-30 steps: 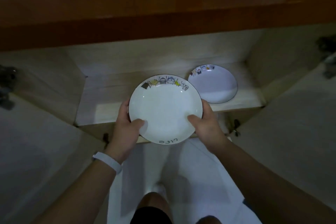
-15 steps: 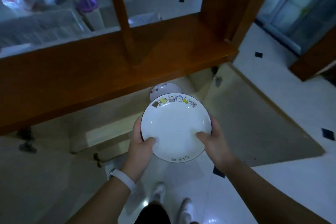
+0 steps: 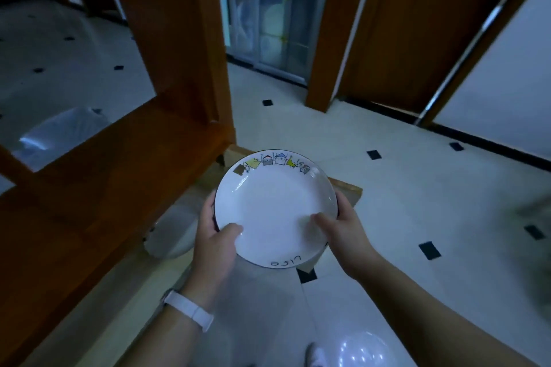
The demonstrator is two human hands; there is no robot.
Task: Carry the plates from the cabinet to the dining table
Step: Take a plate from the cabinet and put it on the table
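As my left hand (image 3: 214, 235) and right hand (image 3: 343, 229) are clasping the plate (image 3: 275, 211), I'm carrying it. Finding the dining table is probably coming next.

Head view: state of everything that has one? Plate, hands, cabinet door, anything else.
plate, face up, empty, held in the air between both hands
left hand, grips the plate's left rim, thumb on top
right hand, grips the plate's right rim, thumb on top
cabinet door, swung open, beyond the plate
wristband, worn on the left wrist
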